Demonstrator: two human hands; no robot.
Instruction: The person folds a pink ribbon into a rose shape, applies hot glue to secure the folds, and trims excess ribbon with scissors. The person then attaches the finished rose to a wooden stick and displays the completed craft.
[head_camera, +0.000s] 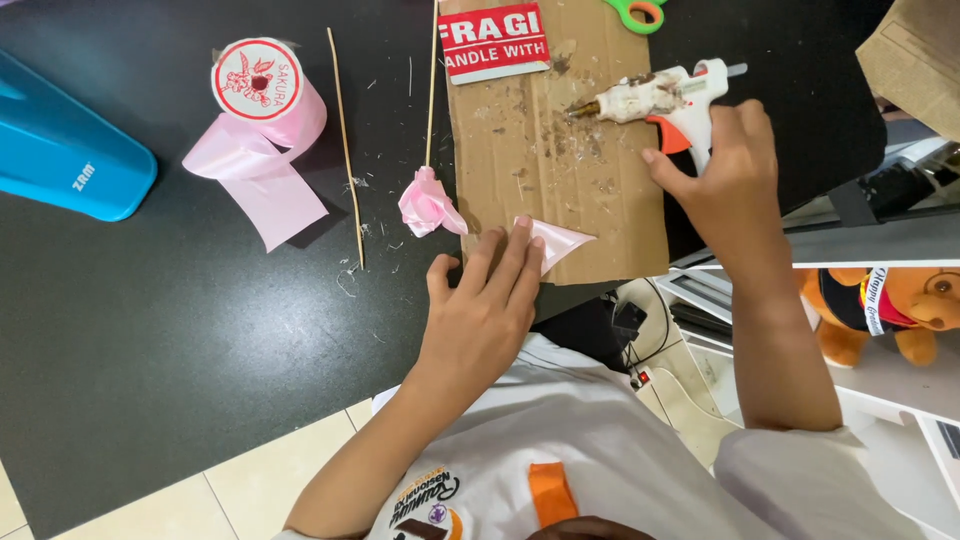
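Note:
My left hand (480, 300) presses flat on a folded pink ribbon piece (562, 240) at the near edge of a cardboard sheet (600, 200). My right hand (725, 180) grips the handle of a white and orange glue gun (655, 97), which lies over the cardboard with its nozzle pointing left. A pink ribbon bud on a thin wooden stick (428, 200) lies just left of the cardboard, close to my left fingers.
A roll of pink ribbon (265, 100) with a loose tail and a second bare stick (346, 150) lie on the black table. A blue object (70, 150) sits far left. Green scissors (635, 12) at top, a plush bear (890, 305) at right.

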